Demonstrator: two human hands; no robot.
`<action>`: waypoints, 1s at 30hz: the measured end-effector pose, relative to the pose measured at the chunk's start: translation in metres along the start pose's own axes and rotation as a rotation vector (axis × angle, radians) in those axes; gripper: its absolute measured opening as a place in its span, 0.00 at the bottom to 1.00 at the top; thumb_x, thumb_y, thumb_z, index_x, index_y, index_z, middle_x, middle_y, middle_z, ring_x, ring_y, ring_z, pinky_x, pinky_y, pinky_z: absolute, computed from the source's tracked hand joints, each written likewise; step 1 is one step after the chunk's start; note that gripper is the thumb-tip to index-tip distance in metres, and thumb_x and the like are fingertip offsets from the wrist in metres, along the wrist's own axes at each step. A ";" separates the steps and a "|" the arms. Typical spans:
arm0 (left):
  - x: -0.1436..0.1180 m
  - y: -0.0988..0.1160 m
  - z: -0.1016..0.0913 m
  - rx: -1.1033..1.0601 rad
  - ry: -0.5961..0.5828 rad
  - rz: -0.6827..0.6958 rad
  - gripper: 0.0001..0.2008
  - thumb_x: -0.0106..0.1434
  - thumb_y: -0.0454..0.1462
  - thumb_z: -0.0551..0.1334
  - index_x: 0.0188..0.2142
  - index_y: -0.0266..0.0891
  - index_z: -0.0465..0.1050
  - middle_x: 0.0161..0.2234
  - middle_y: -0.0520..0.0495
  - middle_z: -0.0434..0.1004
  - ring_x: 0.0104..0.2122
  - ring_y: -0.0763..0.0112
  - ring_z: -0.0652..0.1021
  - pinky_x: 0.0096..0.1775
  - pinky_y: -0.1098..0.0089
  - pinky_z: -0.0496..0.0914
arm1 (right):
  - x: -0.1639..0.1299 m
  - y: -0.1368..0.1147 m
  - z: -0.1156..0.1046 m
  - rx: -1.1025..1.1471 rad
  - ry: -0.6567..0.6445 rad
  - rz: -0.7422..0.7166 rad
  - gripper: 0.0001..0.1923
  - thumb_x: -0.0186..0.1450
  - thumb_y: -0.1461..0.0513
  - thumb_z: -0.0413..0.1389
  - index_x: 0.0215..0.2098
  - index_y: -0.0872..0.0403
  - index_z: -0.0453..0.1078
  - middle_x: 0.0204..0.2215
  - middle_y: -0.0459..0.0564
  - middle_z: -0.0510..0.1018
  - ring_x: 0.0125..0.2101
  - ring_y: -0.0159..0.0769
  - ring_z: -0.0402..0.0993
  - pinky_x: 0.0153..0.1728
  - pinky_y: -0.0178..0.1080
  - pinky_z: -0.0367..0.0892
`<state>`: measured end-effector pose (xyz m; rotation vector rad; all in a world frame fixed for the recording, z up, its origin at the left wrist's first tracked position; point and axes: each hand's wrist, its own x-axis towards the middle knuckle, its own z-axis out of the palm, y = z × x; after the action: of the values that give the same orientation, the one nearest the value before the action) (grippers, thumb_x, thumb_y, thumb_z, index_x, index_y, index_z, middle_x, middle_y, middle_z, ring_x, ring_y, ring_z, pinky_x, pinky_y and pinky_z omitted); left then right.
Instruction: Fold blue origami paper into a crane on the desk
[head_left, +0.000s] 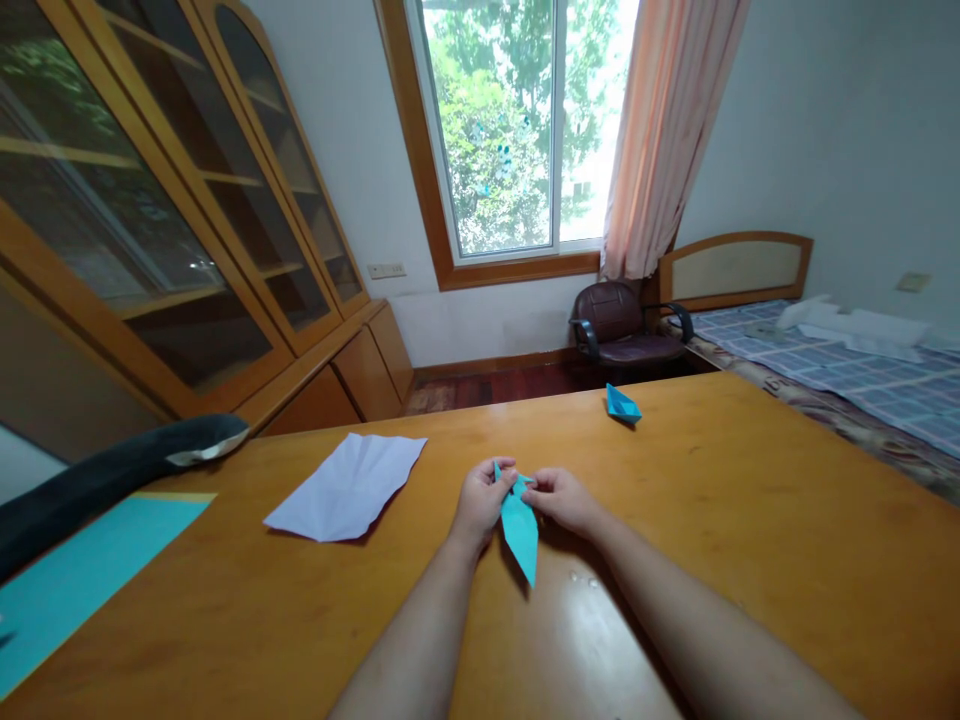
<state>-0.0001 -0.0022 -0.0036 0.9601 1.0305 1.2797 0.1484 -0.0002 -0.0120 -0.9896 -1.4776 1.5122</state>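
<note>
My left hand point(482, 498) and my right hand point(564, 498) both pinch the top of a folded turquoise paper piece point(520, 530) just above the wooden table point(750, 540). The piece is long and narrow, with its pointed end toward me. A small folded blue paper boat point(622, 404) sits on the table beyond my hands, near the far edge. A creased white sheet of paper point(346, 486) lies flat to the left of my left hand.
A turquoise sheet point(82, 580) lies at the table's left edge, beside a dark chair back point(112, 475). Behind the table are glass-door wooden cabinets point(165, 220), a window point(517, 120), a dark office chair point(626, 325) and a bed point(840, 370) on the right.
</note>
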 end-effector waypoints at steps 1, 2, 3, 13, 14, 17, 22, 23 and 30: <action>0.001 -0.001 0.000 -0.040 -0.013 -0.007 0.25 0.42 0.47 0.73 0.36 0.36 0.71 0.24 0.52 0.75 0.23 0.73 0.74 0.28 0.73 0.67 | 0.000 0.000 0.000 0.010 0.019 -0.005 0.18 0.50 0.51 0.63 0.18 0.54 0.63 0.14 0.39 0.64 0.16 0.25 0.57 0.18 0.31 0.53; 0.001 -0.001 0.000 -0.077 -0.026 -0.008 0.27 0.44 0.49 0.72 0.38 0.36 0.71 0.26 0.50 0.76 0.24 0.72 0.75 0.29 0.72 0.68 | 0.001 0.000 0.000 0.024 0.043 -0.012 0.18 0.50 0.51 0.63 0.18 0.54 0.63 0.14 0.39 0.64 0.16 0.25 0.56 0.18 0.31 0.52; 0.002 -0.002 -0.001 -0.105 -0.036 -0.003 0.27 0.45 0.49 0.71 0.40 0.36 0.70 0.27 0.49 0.76 0.25 0.72 0.75 0.31 0.72 0.69 | 0.001 0.000 0.000 0.043 0.074 -0.022 0.18 0.50 0.51 0.63 0.19 0.54 0.63 0.14 0.39 0.64 0.16 0.25 0.56 0.19 0.32 0.52; 0.007 -0.004 -0.006 0.157 0.185 0.195 0.13 0.51 0.43 0.67 0.28 0.38 0.69 0.21 0.56 0.68 0.19 0.79 0.67 0.23 0.76 0.62 | 0.009 0.002 -0.008 0.125 0.539 -0.151 0.20 0.52 0.46 0.61 0.22 0.53 0.64 0.17 0.41 0.65 0.19 0.29 0.60 0.21 0.34 0.57; 0.006 -0.004 -0.005 0.163 0.176 0.189 0.12 0.50 0.43 0.67 0.27 0.38 0.69 0.20 0.56 0.67 0.18 0.78 0.67 0.22 0.76 0.61 | 0.009 0.002 -0.009 0.137 0.571 -0.160 0.21 0.52 0.45 0.61 0.23 0.53 0.64 0.17 0.42 0.66 0.19 0.30 0.60 0.21 0.34 0.58; 0.006 -0.005 -0.003 0.160 0.138 0.155 0.12 0.48 0.42 0.68 0.26 0.37 0.69 0.18 0.56 0.68 0.17 0.78 0.67 0.20 0.76 0.61 | 0.008 0.001 -0.009 0.156 0.631 -0.187 0.22 0.51 0.44 0.61 0.24 0.53 0.65 0.18 0.43 0.68 0.21 0.31 0.62 0.23 0.35 0.61; 0.004 -0.005 0.001 0.118 0.087 0.106 0.14 0.44 0.41 0.71 0.26 0.35 0.73 0.21 0.51 0.75 0.21 0.76 0.72 0.25 0.76 0.65 | 0.005 -0.003 -0.006 0.152 0.645 -0.201 0.23 0.51 0.43 0.60 0.24 0.54 0.66 0.18 0.44 0.70 0.21 0.32 0.64 0.24 0.35 0.62; 0.003 -0.005 0.001 0.102 0.071 0.090 0.14 0.43 0.41 0.72 0.27 0.34 0.74 0.22 0.50 0.76 0.22 0.75 0.72 0.26 0.76 0.65 | 0.005 -0.003 -0.004 0.154 0.634 -0.199 0.23 0.51 0.44 0.61 0.23 0.54 0.66 0.18 0.44 0.70 0.21 0.32 0.64 0.24 0.35 0.62; -0.003 -0.001 0.005 -0.026 -0.027 0.015 0.21 0.39 0.41 0.75 0.31 0.34 0.74 0.26 0.48 0.79 0.25 0.72 0.75 0.32 0.72 0.69 | 0.003 -0.003 0.004 0.137 0.539 -0.186 0.23 0.50 0.43 0.61 0.21 0.54 0.65 0.16 0.42 0.67 0.20 0.30 0.61 0.22 0.33 0.59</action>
<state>0.0050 -0.0051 -0.0034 0.9643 0.9854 1.2858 0.1438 0.0012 -0.0085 -1.0422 -1.0347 1.0845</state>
